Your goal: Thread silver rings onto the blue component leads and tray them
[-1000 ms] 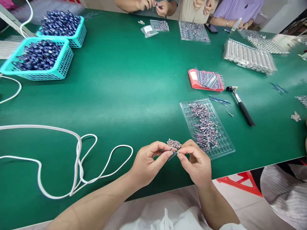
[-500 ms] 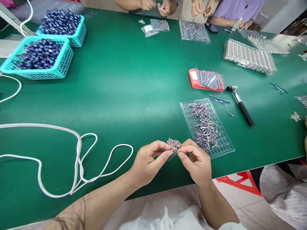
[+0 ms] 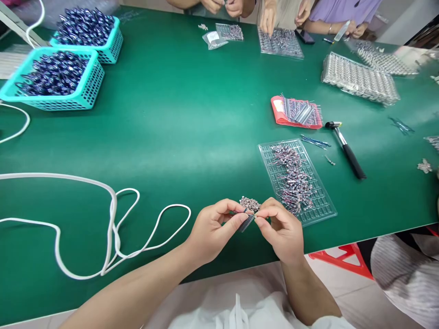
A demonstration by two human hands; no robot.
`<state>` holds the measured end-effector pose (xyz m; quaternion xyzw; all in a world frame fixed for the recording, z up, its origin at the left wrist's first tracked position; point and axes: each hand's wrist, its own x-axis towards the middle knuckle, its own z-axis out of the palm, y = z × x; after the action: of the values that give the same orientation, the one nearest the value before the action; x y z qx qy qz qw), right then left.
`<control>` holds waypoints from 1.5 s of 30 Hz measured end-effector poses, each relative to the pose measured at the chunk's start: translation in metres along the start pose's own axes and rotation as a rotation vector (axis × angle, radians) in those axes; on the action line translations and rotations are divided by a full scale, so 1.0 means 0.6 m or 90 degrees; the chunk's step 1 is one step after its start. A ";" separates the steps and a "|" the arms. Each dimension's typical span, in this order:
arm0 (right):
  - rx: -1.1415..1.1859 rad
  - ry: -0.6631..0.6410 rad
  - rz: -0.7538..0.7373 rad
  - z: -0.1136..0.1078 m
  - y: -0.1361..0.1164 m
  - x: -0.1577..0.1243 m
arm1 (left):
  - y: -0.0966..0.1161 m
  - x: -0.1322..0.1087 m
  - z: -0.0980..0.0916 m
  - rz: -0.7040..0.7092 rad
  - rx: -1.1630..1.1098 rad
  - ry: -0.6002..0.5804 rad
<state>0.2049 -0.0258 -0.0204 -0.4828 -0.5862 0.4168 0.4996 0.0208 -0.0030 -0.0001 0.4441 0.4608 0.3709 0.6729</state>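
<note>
Between thumb and forefinger, my left hand (image 3: 214, 230) pinches a small dark ribbed strip (image 3: 247, 222). My right hand (image 3: 283, 230) is closed in a pinch at the strip's right end; the tiny piece at its fingertips is too small to name. Just beyond my fingers lies a pile of small round metal-looking pieces (image 3: 249, 203). To the right, a clear plastic tray (image 3: 322, 201) carries a heap of small parts with thin wire leads (image 3: 297, 183), partly behind my right hand.
Beyond the tray are a red packet (image 3: 279, 119) of wired strips, loose blue wires (image 3: 314, 142) and a black-handled hammer (image 3: 351, 160). White cable (image 3: 111, 219) loops at left, below turquoise baskets (image 3: 94, 82) of dark glossy parts. Co-workers' hands (image 3: 269, 18) are across the green table (image 3: 178, 114).
My hands keep nearly the same pinch on the strip. Across the table, a co-worker's hand has lowered to the tray of parts. The whole view has shifted slightly.
</note>
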 end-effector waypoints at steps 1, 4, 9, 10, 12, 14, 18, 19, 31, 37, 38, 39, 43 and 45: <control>0.005 -0.003 0.005 0.000 0.000 0.000 | 0.001 0.000 0.000 -0.013 -0.019 0.000; 0.027 -0.015 0.029 -0.002 -0.002 0.001 | 0.004 0.001 0.002 -0.037 -0.055 0.009; 0.069 -0.039 0.077 -0.004 -0.004 0.003 | 0.005 0.002 0.003 -0.054 -0.066 0.022; 0.071 -0.041 0.080 -0.004 -0.003 0.003 | 0.005 0.002 0.003 -0.056 -0.068 0.023; 0.068 -0.040 0.083 -0.005 -0.003 0.004 | 0.005 0.002 0.004 -0.057 -0.068 0.024; 0.066 -0.039 0.084 -0.006 -0.002 0.004 | 0.006 0.001 0.004 -0.056 -0.058 0.025; 0.058 -0.037 0.097 -0.005 -0.001 0.003 | 0.008 -0.001 0.005 -0.055 -0.031 0.032; 0.053 -0.034 0.099 -0.005 0.000 0.002 | 0.008 -0.001 0.006 -0.055 -0.029 0.036; 0.033 -0.020 0.078 -0.004 0.002 0.002 | 0.009 0.002 0.009 -0.069 -0.093 0.049; 0.013 -0.012 0.082 -0.001 0.003 0.000 | 0.008 0.002 0.013 -0.074 -0.091 0.055; 0.013 -0.012 0.083 -0.001 0.003 0.000 | 0.009 0.002 0.013 -0.072 -0.086 0.056; 0.016 -0.011 0.083 -0.001 0.004 0.000 | 0.010 0.002 0.013 -0.071 -0.083 0.055; 0.057 -0.031 0.095 -0.006 0.005 0.000 | 0.012 0.002 0.013 -0.073 -0.078 0.044; 0.083 -0.051 0.112 -0.008 0.006 0.002 | 0.012 0.002 0.013 -0.071 -0.081 0.037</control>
<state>0.2102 -0.0241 -0.0230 -0.4820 -0.5329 0.5153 0.4671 0.0277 -0.0015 0.0079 0.3634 0.4797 0.3740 0.7057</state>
